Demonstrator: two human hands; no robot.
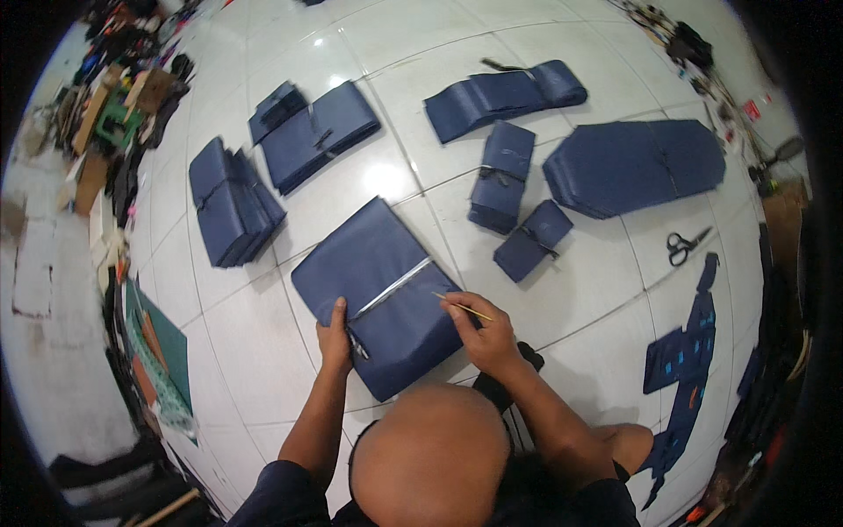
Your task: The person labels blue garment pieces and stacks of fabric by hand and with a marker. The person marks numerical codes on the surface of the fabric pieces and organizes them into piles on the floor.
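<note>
A thick stack of navy sheets (373,255), leather-like or fabric, lies at a slant on the floor in front of me. A shiny grey strap (397,286) runs across it, with a tied end near the left edge. My left hand (335,338) grips that edge, thumb on top and fingers hidden beneath. Between the fingertips of my right hand (486,334) is a thin yellow pencil-like stick (470,308), its tip over the stack's right side. That hand rests at the stack's right edge.
Tied navy bundles lie beyond: a folded stack (230,206), a square stack (320,136), a long stack (500,101), a narrow bundle (502,180), a small bundle (533,241) and an eight-sided stack (632,167). Black scissors (685,248) and cut navy pieces (685,360) lie right. Clutter lines both sides.
</note>
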